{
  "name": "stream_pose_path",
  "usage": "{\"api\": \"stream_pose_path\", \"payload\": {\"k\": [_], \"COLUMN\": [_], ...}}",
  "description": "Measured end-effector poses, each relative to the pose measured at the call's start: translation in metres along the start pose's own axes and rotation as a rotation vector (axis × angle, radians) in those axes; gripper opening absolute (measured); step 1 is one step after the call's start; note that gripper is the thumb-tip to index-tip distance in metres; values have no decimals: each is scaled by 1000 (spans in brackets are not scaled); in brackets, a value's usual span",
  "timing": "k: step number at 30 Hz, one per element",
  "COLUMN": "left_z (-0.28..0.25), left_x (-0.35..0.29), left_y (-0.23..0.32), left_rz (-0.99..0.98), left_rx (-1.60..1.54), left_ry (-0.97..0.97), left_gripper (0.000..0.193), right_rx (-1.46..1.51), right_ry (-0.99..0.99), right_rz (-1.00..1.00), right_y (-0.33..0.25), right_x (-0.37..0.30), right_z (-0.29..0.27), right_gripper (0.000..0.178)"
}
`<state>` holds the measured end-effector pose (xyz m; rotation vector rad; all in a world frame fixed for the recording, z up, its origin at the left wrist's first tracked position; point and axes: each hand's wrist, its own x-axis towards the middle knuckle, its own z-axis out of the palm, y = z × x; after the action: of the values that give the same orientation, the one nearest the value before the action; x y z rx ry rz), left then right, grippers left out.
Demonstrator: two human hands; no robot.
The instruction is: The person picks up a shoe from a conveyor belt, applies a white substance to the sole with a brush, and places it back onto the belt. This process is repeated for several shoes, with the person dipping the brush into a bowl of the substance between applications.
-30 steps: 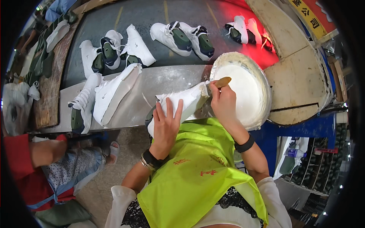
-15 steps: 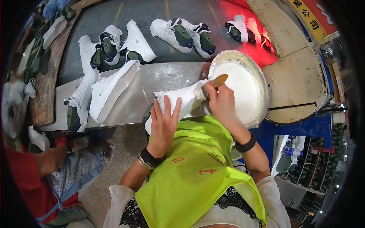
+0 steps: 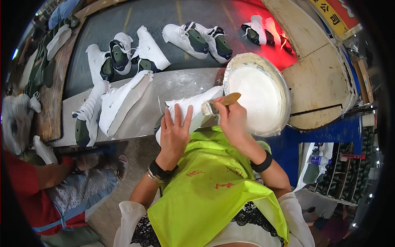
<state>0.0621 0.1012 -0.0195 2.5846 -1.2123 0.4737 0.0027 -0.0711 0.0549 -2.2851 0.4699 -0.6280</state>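
Left hand: the left hand is lying flat on a white shoe, fingers spread and straight, pressing it down rather than closing around it (so its grip is wide open, palm on the shoe).

Right hand: the right hand is curling tightly round a brush, its grip fully closed on the wooden handle, which is sticking out toward 1 o'clock.

Brush: the pale bristles are touching the white shoe's upturned side, just at 3 o'clock of the left fingertips.

White shoe: it is resting at the near edge of the counter, at 9 o'clock of the bowl and touching or nearly touching its rim (I cannot tell which).

Bowl: a wide round bowl is sitting at 2 o'clock of the hands, holding a white liquid that looks like paste.

Counter: a grey metal sheet, carrying two more white shoes at 9 o'clock of the held one, lying on their sides and overlapping.

Belt: a dark belt is running beyond the counter at 12 o'clock, carrying pairs of white and green shoes.

Apron: a bright yellow-green apron is covering the person's lap, directly at 6 o'clock of the hands.

Neighbour: another person in a red sleeve is sitting at 8 o'clock, well apart from the shoe.
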Motion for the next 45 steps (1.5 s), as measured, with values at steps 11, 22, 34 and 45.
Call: {"api": "stream_pose_path", "payload": {"k": [11,22,34,45], "left_z": [-13,-50,-55,269], "left_x": [2,11,317,540], "left_y": [-23,-50,-10,125], "left_rz": [-51,-315,-381,0], "left_rx": [-236,-632,-1161,-260], "left_ry": [-181,-162,-460,-377], "left_gripper": [110,96,62,96], "right_rx": [176,145,256,383], "right_ry": [93,136,372,500], "right_rz": [-44,-38,-9,424], "right_y": [9,-8,28,139], "right_x": [-28,23,40,62], "right_z": [23,20,-114,-150], "right_gripper": [11,19,13,14]}}
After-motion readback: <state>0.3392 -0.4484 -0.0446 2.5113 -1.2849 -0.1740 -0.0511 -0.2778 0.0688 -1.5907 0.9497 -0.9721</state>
